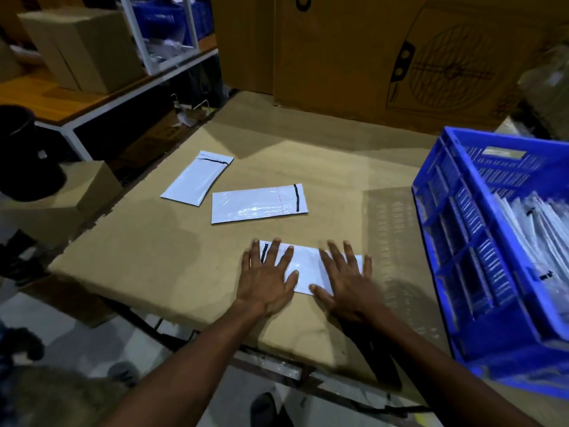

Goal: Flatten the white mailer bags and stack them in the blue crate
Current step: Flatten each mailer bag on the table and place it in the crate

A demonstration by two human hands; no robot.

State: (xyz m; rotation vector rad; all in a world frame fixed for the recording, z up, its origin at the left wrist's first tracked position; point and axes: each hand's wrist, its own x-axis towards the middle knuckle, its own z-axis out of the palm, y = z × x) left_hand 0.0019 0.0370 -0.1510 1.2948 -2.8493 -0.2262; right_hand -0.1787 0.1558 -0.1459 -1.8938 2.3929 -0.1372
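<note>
A white mailer bag [304, 266] lies flat near the front edge of the cardboard-covered table [154, 260]. My left hand [268, 278] presses on its left end with fingers spread. My right hand [345, 282] presses on its right end, fingers also straight. Two more white mailer bags lie farther back: one [258, 203] in the middle with a black stripe at its right end, one [198, 177] to its left, angled. The blue crate [455, 241] stands at the right, tilted, with several white bags [535, 229] stacked inside.
A large cardboard box [400, 57] with a fan drawing stands along the table's far side. A shelf with a brown box [77, 47] is at the left. A black round object [21, 149] sits on a small box at the far left.
</note>
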